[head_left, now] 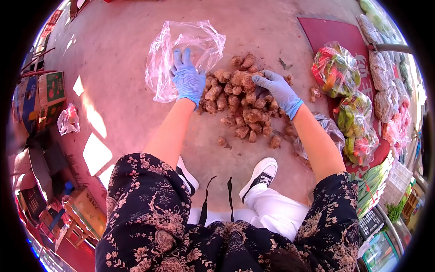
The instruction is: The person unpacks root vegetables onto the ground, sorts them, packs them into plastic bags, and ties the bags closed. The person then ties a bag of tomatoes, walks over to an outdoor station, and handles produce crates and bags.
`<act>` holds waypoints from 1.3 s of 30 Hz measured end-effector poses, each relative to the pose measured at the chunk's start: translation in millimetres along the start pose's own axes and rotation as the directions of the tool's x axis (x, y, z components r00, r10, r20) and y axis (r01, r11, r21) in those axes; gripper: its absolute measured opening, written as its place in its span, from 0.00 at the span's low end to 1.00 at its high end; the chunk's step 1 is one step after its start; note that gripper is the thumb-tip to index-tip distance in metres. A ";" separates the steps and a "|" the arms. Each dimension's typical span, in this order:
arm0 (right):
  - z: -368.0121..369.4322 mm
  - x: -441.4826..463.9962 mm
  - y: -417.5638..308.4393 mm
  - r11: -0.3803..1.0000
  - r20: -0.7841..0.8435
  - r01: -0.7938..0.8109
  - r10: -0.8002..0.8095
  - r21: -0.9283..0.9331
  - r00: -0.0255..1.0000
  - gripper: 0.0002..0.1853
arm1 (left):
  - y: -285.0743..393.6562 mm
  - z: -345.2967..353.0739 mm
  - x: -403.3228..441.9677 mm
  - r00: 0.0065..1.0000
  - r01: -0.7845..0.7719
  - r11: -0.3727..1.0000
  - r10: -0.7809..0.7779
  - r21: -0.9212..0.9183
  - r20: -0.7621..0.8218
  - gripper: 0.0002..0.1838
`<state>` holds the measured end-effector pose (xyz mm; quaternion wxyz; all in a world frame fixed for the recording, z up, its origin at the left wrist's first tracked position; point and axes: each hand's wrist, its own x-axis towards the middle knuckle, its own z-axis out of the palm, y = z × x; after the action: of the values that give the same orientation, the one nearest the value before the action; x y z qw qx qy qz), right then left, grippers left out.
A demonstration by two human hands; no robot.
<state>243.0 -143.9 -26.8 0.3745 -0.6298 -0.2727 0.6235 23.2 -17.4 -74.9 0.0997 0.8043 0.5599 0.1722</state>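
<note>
Left hand [188, 79]: fingers [177, 56] are parted over the clear bag [159, 59]; grip cannot be told.
Right hand [280, 90]: fingers are half curled over roots [233, 102]; any hold is hidden.
Roots: heaped on floor [127, 50], beside clear bag.
Vegetable bags [337, 70]: laid farther right.

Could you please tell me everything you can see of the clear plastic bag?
The clear plastic bag looks thin, glossy and crinkled, faintly pink-tinged, its upper part flared loosely. It is close to the brown root pile, on its left. The gloved left hand overlaps it, apparently touching; whether it reaches inside is unclear. No contents show.
</note>
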 end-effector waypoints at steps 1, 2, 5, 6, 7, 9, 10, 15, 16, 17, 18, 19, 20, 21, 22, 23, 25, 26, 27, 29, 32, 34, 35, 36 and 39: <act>2.3 1.9 -0.8 1.000 0.017 -0.008 0.008 -0.017 1.000 0.17 | -15.5 -6.6 2.9 0.994 0.106 0.994 -0.105 0.020 -0.037 0.43; 4.8 3.3 -1.8 0.999 0.034 -0.016 0.017 -0.034 0.999 0.17 | -30.4 -13.1 5.6 0.975 0.211 0.977 -0.208 0.037 -0.075 0.44; 23.6 4.8 -10.4 0.997 0.054 0.046 -0.042 -0.069 0.998 0.18 | -102.1 2.3 13.0 0.892 0.446 0.877 -0.451 0.176 -0.013 0.37; 27.4 10.0 -10.0 0.991 0.098 0.080 -0.070 -0.109 0.993 0.18 | -140.7 10.6 19.1 0.839 0.493 0.861 -0.508 0.127 0.196 0.33; 30.6 16.2 -7.8 0.983 0.140 0.115 -0.095 -0.146 0.986 0.19 | -163.8 16.5 26.9 0.749 0.543 0.835 -0.528 0.087 0.400 0.28; 41.6 24.3 -9.9 0.987 0.246 0.132 -0.106 -0.094 0.963 0.18 | -170.2 12.6 49.4 0.675 0.736 0.445 -0.548 -0.511 0.495 0.19; 49.0 27.6 -9.5 0.977 0.258 0.143 -0.099 -0.158 0.961 0.17 | -169.1 3.9 58.7 0.648 0.699 0.123 -0.527 -0.705 0.550 0.15; 88.9 53.9 -8.3 0.777 0.281 0.289 -0.150 -0.559 0.948 0.25 | -160.0 -98.3 125.9 0.750 0.656 0.162 -0.254 -0.737 0.611 0.13; 98.3 64.5 1.8 0.658 0.288 0.379 -0.249 -0.651 0.925 0.28 | -160.1 -120.6 132.5 0.753 0.656 0.184 -0.224 -0.732 0.619 0.14; 108.7 72.8 5.0 0.573 0.318 0.414 -0.265 -0.708 0.910 0.27 | -164.1 -135.8 132.8 0.754 0.657 0.206 -0.195 -0.725 0.627 0.14; 118.9 82.3 6.1 0.479 0.349 0.445 -0.278 -0.757 0.895 0.27 | -172.9 -142.6 129.8 0.757 0.653 0.198 -0.190 -0.731 0.625 0.14; 129.6 90.8 3.6 0.377 0.380 0.471 -0.293 -0.798 0.878 0.26 | -181.1 -147.4 128.6 0.763 0.646 0.191 -0.181 -0.739 0.621 0.15; 141.3 97.9 2.6 0.310 0.372 0.461 -0.306 -0.832 0.877 0.25 | -187.4 -149.8 127.2 0.769 0.639 0.185 -0.168 -0.747 0.616 0.15; 153.5 103.6 1.7 0.245 0.362 0.444 -0.316 -0.862 0.877 0.24 | -186.0 -151.5 116.8 0.769 0.638 0.133 -0.158 -0.758 0.620 0.16; 164.0 109.6 -0.2 0.181 0.349 0.419 -0.323 -0.889 0.880 0.23 | -187.0 -147.1 103.6 0.775 0.629 0.100 -0.154 -0.771 0.613 0.16; 174.6 117.1 -6.1 0.212 0.321 0.359 -0.193 -0.909 0.927 0.22 | -189.9 -139.0 88.4 0.779 0.622 0.067 -0.148 -0.780 0.609 0.16; 189.6 129.8 -1.7 0.218 0.241 0.290 -0.226 -0.932 0.944 0.23 | -191.7 -122.0 58.7 0.775 0.621 0.015 -0.160 -0.784 0.611 0.16; 194.1 136.7 4.9 0.219 0.203 0.257 -0.241 -0.941 0.949 0.23 | -192.4 -111.5 44.6 0.768 0.625 -0.005 -0.178 -0.780 0.616 0.16; 197.9 143.5 15.3 0.255 0.182 0.238 -0.224 -0.937 0.957 0.24 | -197.6 -98.1 30.4 0.757 0.623 -0.075 -0.193 -0.778 0.624 0.16; 200.3 153.0 27.4 0.203 0.199 0.254 -0.255 -0.946 0.946 0.23 | -214.1 -75.9 6.0 0.725 0.614 -0.208 -0.231 -0.761 0.648 0.17; 206.4 156.5 47.1 0.223 0.259 0.330 -0.293 -0.917 0.920 0.19 | -241.7 -65.4 -4.2 0.667 0.712 -0.065 -0.250 -0.700 0.702 0.18; 202.9 150.3 48.4 0.215 0.309 0.411 -0.389 -0.886 0.868 0.17 | -252.2 -59.0 0.7 0.657 0.749 0.217 -0.364 -0.626 0.660 0.20; 200.3 138.9 52.3 0.187 0.337 0.461 -0.460 -0.868 0.821 0.17 | -255.4 -56.3 -0.4 0.654 0.757 0.349 -0.412 -0.553 0.635 0.21; 198.6 126.5 51.7 0.155 0.364 0.509 -0.530 -0.847 0.766 0.18 | -249.3 -60.7 1.8 0.751 0.659 0.479 -0.362 -0.580 0.553 0.21; 197.0 86.4 29.2 0.326 0.366 0.609 -0.566 -0.723 0.739 0.29 | -181.4 -110.4 26.7 0.950 0.274 0.781 -0.129 -0.562 0.285 0.24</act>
<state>50.8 -64.6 -89.2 0.2369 -0.5699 -0.7414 0.2633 -168.5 68.0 -32.9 0.4289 0.6817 0.5452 0.2325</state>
